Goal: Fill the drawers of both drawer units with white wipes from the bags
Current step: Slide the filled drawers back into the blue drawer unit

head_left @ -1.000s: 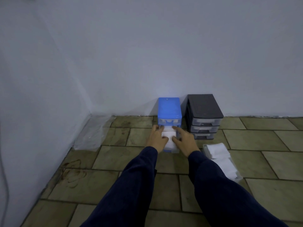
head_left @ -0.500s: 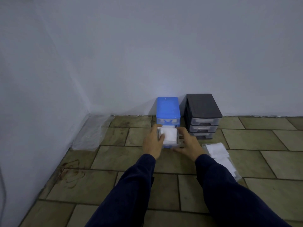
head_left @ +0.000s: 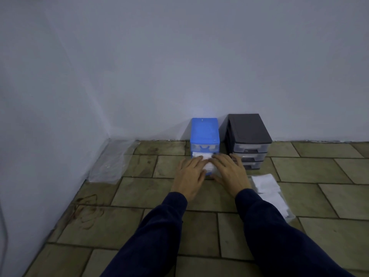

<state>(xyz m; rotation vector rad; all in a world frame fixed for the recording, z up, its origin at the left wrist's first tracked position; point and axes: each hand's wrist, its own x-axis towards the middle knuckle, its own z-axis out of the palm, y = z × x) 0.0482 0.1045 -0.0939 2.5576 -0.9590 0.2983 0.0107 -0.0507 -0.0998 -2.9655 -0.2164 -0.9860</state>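
A blue drawer unit (head_left: 204, 130) stands against the wall, with a black drawer unit (head_left: 247, 128) right beside it. One drawer of the blue unit is pulled out and holds white wipes (head_left: 209, 166). My left hand (head_left: 190, 174) and my right hand (head_left: 229, 172) lie flat with straight fingers on top of those wipes, one on each side. The drawer's front is mostly hidden under my hands. A clear bag of white wipes (head_left: 269, 193) lies on the floor to the right of my right forearm.
An empty clear plastic bag (head_left: 111, 162) lies on the tiled floor in the left corner by the side wall. The black unit's three clear drawers look pushed in. A dark stain (head_left: 87, 213) marks the tiles at the left.
My hands have moved from gripping the sides of the pulled-out drawer to lying flat on top of the wipes in it.
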